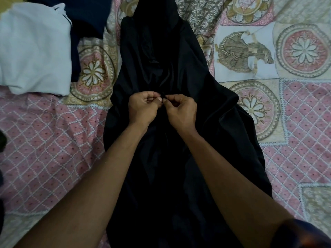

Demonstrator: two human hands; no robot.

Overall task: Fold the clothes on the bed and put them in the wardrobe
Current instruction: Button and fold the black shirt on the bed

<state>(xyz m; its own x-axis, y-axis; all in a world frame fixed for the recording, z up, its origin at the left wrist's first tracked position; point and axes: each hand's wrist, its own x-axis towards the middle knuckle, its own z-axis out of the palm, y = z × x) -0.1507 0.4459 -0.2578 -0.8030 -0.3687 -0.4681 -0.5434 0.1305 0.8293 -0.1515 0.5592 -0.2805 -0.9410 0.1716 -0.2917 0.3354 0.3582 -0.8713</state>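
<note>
A long black garment lies spread lengthwise down the middle of the bed, running from the top of the view to the bottom. My left hand and my right hand meet over its centre. Both have curled fingers and pinch a small piece of the black fabric between thumb and fingertips where the hands touch. What exactly sits between the fingertips is too dark to tell. My forearms cover much of the garment's lower half.
A white folded cloth lies at the upper left, with a dark navy garment beside and behind it. The pink and beige patterned bedspread shows on both sides. A dark object pokes in at the left edge.
</note>
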